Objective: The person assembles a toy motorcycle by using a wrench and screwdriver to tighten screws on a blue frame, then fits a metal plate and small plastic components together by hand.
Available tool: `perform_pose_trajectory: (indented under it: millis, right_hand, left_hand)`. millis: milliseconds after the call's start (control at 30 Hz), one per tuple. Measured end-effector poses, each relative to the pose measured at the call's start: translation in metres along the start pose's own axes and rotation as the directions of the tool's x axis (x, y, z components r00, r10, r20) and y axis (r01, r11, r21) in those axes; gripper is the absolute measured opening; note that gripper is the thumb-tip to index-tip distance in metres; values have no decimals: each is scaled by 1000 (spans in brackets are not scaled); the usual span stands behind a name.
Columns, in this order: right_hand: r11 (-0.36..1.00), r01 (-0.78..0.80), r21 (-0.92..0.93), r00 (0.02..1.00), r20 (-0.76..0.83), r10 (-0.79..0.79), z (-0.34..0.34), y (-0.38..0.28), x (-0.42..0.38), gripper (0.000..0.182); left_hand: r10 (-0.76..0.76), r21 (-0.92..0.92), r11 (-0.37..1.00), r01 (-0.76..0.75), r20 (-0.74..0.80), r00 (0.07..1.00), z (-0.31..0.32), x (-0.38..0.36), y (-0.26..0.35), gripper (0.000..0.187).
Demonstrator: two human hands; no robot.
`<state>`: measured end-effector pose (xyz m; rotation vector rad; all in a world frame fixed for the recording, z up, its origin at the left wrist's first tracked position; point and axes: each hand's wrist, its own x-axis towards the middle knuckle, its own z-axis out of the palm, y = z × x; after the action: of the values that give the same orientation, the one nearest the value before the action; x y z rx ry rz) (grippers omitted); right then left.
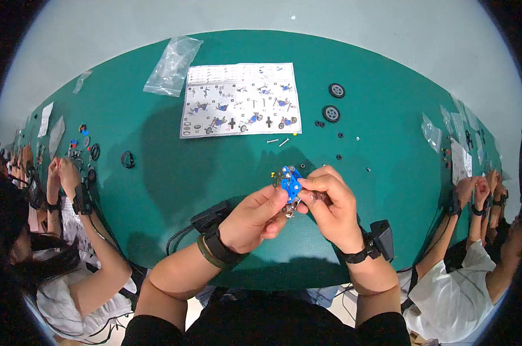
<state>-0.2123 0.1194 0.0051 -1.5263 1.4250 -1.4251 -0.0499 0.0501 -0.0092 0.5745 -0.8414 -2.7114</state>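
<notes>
Between my two hands, above the green table, is a small blue model assembly (292,185) with metal screws and plates. My left hand (259,212) pinches its left side between thumb and fingers. On the other side, my right hand (332,202) grips the assembly with thumb and forefinger. Its underside is partly hidden by my fingers. Beyond my hands lies a printed instruction sheet (240,101) showing motorcycle assembly steps. Two loose screws (278,142) rest just below the sheet's lower edge.
Two black wheels (330,113) and several small black rings (320,124) lie right of the sheet. A plastic bag (173,66) is at the back left, and a black tyre (127,160) sits nearer me. Co-workers' hands (69,176) are busy at both sides of the green table (226,173).
</notes>
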Motion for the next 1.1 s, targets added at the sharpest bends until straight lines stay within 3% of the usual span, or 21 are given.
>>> perform_pose_trajectory:
  millis: [300, 400, 500, 667, 767, 800, 900, 1000, 1100]
  right_hand:
    - [1000, 0, -21, 1000, 13, 0, 1, -3, 1, 21]
    - [987, -118, 105, 993, 31, 116, 4, -6, -2, 28]
    - [982, -147, 123, 983, -92, 158, 6, -14, -3, 31]
    - [987, -98, 127, 994, 62, 91, 7, -11, -10, 14]
    - [961, -207, 185, 960, 226, 163, 7, -11, -9, 6]
    - [953, -219, 210, 968, 172, 184, 11, -9, -10, 6]
    - [905, -375, 200, 923, 166, 346, 12, -8, -11, 9]
    - [776, -523, 352, 852, 211, 479, 11, -13, -10, 15]
    - [634, -575, 517, 816, 313, 486, 10, -14, -9, 19]
  left_hand:
    - [-20, -36, 999, 19, -42, 999, -2, -1, -1, 27]
    - [-5, -73, 997, 2, -39, 999, -5, -2, 0, 26]
    - [89, -125, 987, -96, -57, 994, -9, -2, 6, 27]
    - [214, -83, 971, -226, -135, 967, -12, -1, 14, 31]
    - [208, -60, 973, -221, -172, 963, -10, -1, 11, 29]
    - [202, -53, 975, -215, -184, 962, -10, -1, 9, 29]
    - [212, -47, 973, -226, -206, 955, -8, -2, 9, 28]
    - [253, -6, 965, -261, -225, 941, -9, -3, 8, 27]
    - [308, 73, 951, -299, -207, 929, -13, -3, 3, 28]
